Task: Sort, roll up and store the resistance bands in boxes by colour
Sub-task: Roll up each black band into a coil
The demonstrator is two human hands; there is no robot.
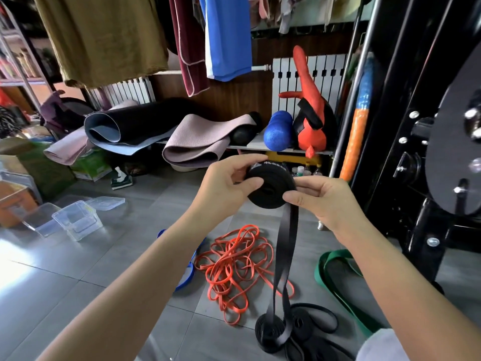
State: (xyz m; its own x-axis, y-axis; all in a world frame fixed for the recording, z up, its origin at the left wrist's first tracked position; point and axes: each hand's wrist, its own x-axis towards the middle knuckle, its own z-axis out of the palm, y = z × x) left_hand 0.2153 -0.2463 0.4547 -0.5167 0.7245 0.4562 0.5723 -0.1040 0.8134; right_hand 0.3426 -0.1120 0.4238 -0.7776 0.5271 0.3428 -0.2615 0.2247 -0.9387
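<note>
Black band roll (270, 190) is gripped by curled fingers of left hand (229, 183) and right hand (325, 201); hanging tail (284, 246) is best fed on flat, untwisted, under light tension.

Two hands (229, 183) (330, 201), one black roll (270, 188), one green band (335, 272), two clear boxes (41, 221) (78, 222), one lid (105, 203)

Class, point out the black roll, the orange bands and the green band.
black roll (270, 194): head view, coil's flat face.
orange bands (231, 259): head view, middle of tangle.
green band (322, 272): head view, left bend.
</note>
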